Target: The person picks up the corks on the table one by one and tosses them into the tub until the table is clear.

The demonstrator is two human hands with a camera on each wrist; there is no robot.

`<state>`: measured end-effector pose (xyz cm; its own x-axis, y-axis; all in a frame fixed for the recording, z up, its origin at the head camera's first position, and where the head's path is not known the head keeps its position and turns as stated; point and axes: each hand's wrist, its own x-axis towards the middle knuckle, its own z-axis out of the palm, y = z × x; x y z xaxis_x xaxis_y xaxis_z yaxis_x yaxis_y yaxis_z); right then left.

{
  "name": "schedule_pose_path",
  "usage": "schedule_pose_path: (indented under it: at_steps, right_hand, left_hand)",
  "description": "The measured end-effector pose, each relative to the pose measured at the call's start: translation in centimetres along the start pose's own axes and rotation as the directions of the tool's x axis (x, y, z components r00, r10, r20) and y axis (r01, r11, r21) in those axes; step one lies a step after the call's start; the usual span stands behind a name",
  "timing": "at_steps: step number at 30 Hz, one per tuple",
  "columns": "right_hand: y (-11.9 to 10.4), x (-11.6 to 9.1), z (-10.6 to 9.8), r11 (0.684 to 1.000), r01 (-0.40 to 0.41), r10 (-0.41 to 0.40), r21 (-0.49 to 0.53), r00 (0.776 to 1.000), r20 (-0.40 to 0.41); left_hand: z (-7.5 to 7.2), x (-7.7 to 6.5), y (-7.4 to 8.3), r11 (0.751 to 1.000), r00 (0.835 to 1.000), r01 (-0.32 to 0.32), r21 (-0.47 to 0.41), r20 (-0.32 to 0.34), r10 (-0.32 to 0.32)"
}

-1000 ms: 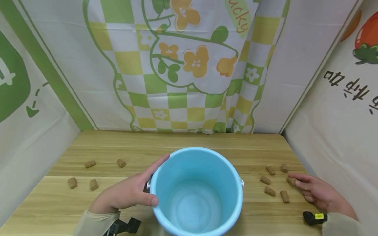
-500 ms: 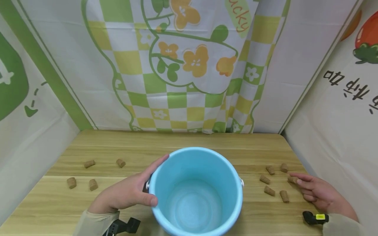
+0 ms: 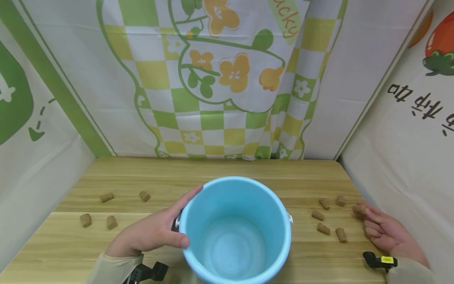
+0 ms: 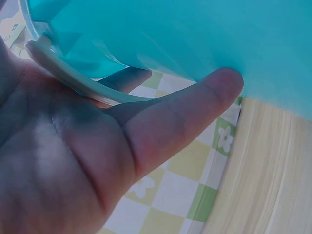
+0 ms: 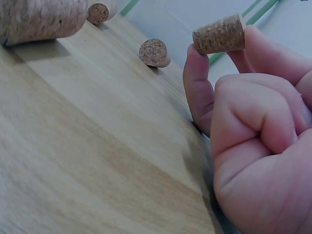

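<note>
A light blue bucket (image 3: 234, 180) stands at the front middle of the table. My left hand (image 3: 156, 230) lies spread against its left side, thumb at the near rim and another finger reaching along the far side. In the left wrist view the fingers (image 4: 180, 114) are straight against the blue wall, and the bucket's pale handle (image 4: 73, 78) crosses the palm. At the right, my right hand (image 3: 384, 230) pinches a cork (image 5: 219, 35) by its ends between thumb and fingertip, above the tabletop in the right wrist view. The remaining fingers are curled into the palm.
Several corks (image 3: 323, 228) lie between the bucket and my right hand. More corks (image 3: 111, 222) are scattered on the left of the wooden table (image 3: 198, 167). A patterned curtain (image 3: 227, 130) hangs behind, and white fabric walls (image 3: 397, 157) stand at both sides.
My right hand has lifted the cork and drawn it slightly right, away from the other corks. The left hand and the bucket stay in place.
</note>
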<state>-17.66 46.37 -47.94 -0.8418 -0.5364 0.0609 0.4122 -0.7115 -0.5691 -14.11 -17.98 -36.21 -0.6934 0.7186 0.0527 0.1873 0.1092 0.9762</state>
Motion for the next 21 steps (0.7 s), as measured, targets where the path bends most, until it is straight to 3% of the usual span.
schedule_pose_path:
  at_steps: [12, 17, 21]
  right_hand:
    - [-0.2, 1.4, 1.4, 0.995, -0.018, 0.008, 0.101, 0.995, 0.099]
    - [-0.5, 2.7, 3.1, 0.998, 0.005, -0.017, 0.06, 0.98, 0.197]
    - [-0.9, 3.5, 4.8, 0.999, 0.03, -0.026, -0.017, 0.975, 0.22]
  left_hand:
    - [-0.1, 0.1, 0.2, 0.999, 1.0, 0.017, 0.028, -0.01, -0.016]
    - [-0.1, 0.1, 0.0, 1.0, 1.0, 0.005, 0.026, -0.011, -0.004]
    - [-0.1, 0.1, -0.2, 1.0, 1.0, -0.013, 0.026, -0.006, 0.013]
